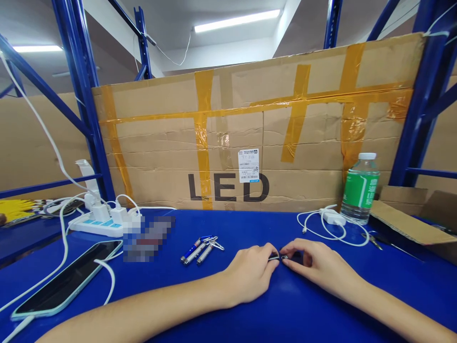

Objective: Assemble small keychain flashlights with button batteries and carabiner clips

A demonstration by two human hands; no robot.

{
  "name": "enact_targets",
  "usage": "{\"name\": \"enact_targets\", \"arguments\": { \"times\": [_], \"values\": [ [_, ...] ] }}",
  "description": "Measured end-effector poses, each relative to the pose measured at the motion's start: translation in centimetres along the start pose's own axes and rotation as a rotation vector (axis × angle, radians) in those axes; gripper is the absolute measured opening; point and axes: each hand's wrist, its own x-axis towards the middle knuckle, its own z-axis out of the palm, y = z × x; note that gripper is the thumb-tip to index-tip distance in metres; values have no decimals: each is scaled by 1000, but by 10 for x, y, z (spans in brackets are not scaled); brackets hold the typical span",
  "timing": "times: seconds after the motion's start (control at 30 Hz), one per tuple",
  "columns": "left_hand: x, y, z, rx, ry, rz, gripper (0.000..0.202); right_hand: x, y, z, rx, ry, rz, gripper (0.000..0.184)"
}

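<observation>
Just right of the middle of the blue tabletop, my left hand (254, 274) is closed on a thin, pale-edged piece (273, 257), mostly hidden by the fingers. Facing it, fingertips a small gap away, my right hand (317, 262) pinches a small shiny metal piece (284, 257) between thumb and forefinger. What kind of thing either piece is, I cannot make out. To the left of my left hand lie several pen-shaped metal flashlights (200, 250) with clips, side by side, one blue and the others silver.
A phone (67, 281) with white cables lies at left, near a loaded power strip (103, 224). A blurred patch (148, 240) covers something beside it. A water bottle (360, 188), white charger cable (333, 218) and scissors (374, 240) are at right. A big cardboard box (160, 157) walls the back.
</observation>
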Motion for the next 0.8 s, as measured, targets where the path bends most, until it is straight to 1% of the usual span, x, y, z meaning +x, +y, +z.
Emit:
{"name": "enact_targets", "arguments": {
  "times": [0.2, 0.37, 0.6, 0.8],
  "values": [
    [1, 0, 1, -5, 3, -1, 23, -1, 0, -1, 3, -23, -11, 17],
    [0, 1, 0, -14, 2, -7, 23, -2, 0, -2, 8, -18, -16, 16],
    [1, 0, 2, -16, 28, 8, 22, -4, -3, -3, -8, -43, -50, 20],
    [0, -1, 3, -2, 32, 10, 22, -5, -4, -8, -4, -121, -128, 21]
  ]
}}
